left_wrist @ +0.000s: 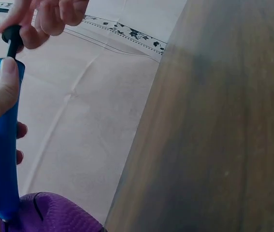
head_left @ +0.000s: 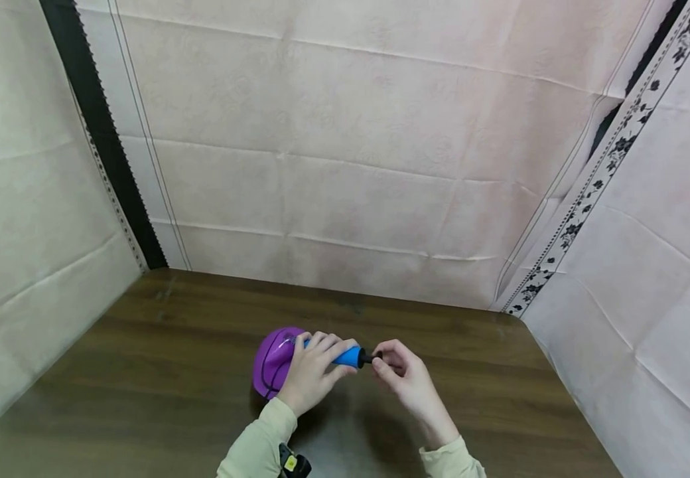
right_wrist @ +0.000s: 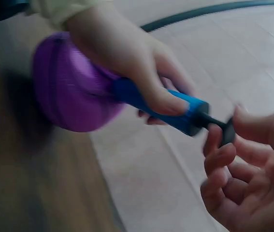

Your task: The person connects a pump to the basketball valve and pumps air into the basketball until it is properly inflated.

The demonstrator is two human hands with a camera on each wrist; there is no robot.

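A blue hand pump (head_left: pixel 347 357) is gripped round its barrel by my left hand (head_left: pixel 314 372). The pump's far end meets a purple ball (head_left: pixel 270 362) with black lines, which looks dented and only partly filled. In the right wrist view the ball (right_wrist: pixel 74 92) hangs off the end of the blue barrel (right_wrist: pixel 180 113). My right hand (head_left: pixel 403 378) pinches the black plunger handle (right_wrist: pixel 228 130) between thumb and fingers. A short length of black rod shows between handle and barrel in the left wrist view. The join of pump and ball is partly hidden by my left hand.
A brown wooden table (head_left: pixel 190 372) lies under the hands. Pale cloth walls (head_left: pixel 357 159) close it in at the back and both sides, with a floral border strip (head_left: pixel 596 179) at the right. A dark strap device (head_left: pixel 294 463) sits on the left wrist.
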